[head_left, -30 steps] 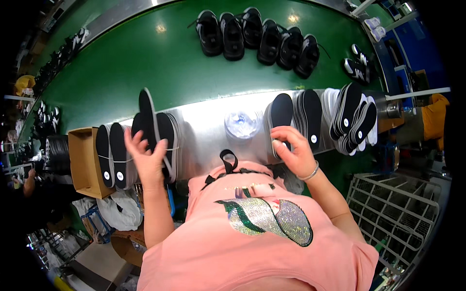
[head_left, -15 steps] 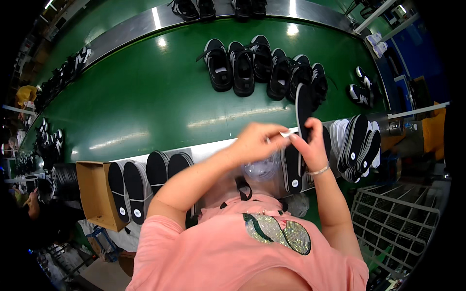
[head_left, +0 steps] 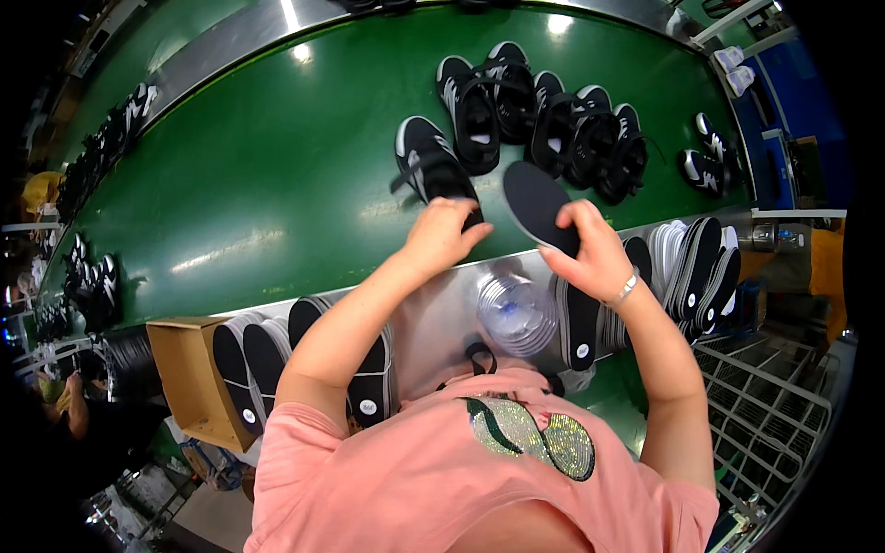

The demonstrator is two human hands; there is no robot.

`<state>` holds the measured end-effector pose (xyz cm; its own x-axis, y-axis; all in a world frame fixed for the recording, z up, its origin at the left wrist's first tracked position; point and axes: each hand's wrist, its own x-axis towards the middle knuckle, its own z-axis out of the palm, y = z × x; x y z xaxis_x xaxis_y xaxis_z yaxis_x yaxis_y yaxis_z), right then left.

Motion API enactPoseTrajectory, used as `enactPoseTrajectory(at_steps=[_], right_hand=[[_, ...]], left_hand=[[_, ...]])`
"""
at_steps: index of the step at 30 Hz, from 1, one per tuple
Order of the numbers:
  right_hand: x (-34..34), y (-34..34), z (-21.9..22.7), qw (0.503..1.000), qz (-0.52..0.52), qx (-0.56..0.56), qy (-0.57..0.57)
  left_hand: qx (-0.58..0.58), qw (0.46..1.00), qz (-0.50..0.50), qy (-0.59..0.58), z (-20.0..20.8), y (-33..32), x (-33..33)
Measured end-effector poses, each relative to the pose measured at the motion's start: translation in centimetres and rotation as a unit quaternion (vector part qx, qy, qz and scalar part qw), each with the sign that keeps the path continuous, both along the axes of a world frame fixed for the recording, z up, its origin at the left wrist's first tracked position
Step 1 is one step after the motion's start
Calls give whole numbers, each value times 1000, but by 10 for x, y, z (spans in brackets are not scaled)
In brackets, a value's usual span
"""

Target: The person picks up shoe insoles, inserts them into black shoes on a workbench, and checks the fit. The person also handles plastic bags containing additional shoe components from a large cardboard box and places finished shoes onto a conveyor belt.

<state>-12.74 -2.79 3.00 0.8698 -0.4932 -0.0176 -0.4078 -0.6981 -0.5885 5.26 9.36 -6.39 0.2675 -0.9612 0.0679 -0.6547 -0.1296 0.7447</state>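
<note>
A black sneaker [head_left: 426, 152] with pale stripes lies on the green surface, toe pointing away. At its heel is my left hand [head_left: 441, 236], its fingers closed over the rear opening. Just to the right, my right hand [head_left: 595, 251] grips a black insole [head_left: 532, 201] by one end, thumb on one side and fingers on the other. The insole is held up at a tilt, apart from the sneaker. Behind it stand several more black sneakers [head_left: 550, 120] in a cluster, laces loose.
A round clear plastic container [head_left: 516, 316] sits on the metal ledge near me. Stacks of insoles [head_left: 701, 267] line the ledge on both sides, beside a cardboard box [head_left: 195, 378] at left. Wire baskets [head_left: 765, 405] stand lower right. More shoes [head_left: 115, 147] stand far left.
My left hand has gone from beside the insole to the sneaker's heel; a small white piece at its fingers no longer shows. That sneaker is nearer me. The insole has turned, showing its broad face.
</note>
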Motion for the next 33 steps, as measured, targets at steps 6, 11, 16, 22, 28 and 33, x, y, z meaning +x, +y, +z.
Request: enactPoseTrajectory(at_steps=[6, 11, 16, 22, 28, 33], right_hand=[[47, 9, -2, 960, 175, -99, 194], [78, 24, 12, 902, 259, -205, 278], [113, 41, 10, 835, 294, -258, 386], [151, 50, -5, 808, 317, -267, 419], [149, 29, -88, 905, 228, -193, 304], [145, 36, -37, 852, 242, -193, 423]], left_hand=[[5, 960, 280, 31, -38, 30, 6], [-139, 977, 116, -112, -24, -10, 35], [-108, 977, 164, -84, -26, -28, 51], [-60, 917, 234, 316, -53, -10, 78], [-65, 925, 279, 248, -56, -17, 68], [-70, 916, 343, 198, -59, -13, 64]])
